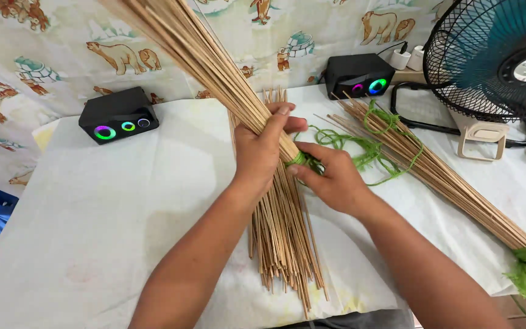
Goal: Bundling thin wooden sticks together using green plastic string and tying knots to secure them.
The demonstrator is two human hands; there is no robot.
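Above the desk (92, 201), the left hand (258, 149) is clenched round a bundle of thin bamboo sticks (214, 67), which slants up and away from it. Just beside it, the right hand (330, 173) pinches green twine (302, 159) wound about that bundle. Under both hands lies a loose pile of sticks (281, 237). Beyond the right hand rests another bundle tied with green twine (433, 170).
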